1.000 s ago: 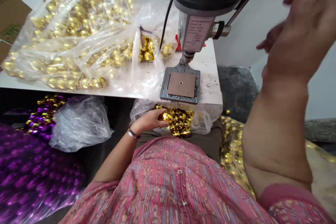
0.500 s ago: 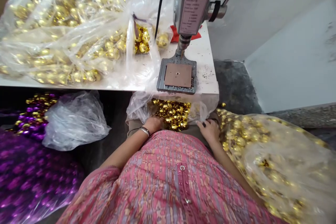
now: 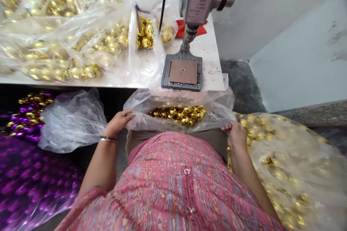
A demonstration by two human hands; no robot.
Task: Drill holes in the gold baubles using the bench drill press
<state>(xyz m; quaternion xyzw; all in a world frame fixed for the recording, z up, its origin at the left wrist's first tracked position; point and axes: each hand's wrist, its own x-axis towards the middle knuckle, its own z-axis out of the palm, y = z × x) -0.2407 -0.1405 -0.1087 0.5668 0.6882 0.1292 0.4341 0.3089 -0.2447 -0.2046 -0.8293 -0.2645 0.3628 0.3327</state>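
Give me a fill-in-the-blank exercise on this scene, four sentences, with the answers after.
The left hand and right hand grip the rim of a clear plastic bag holding ____ baubles.
The bag at lower left holds ____ baubles.
The metal bangle sits on the ____ wrist.
The brown pad on the metal plate has a small central ____.
Missing words: gold; purple; left; hole.
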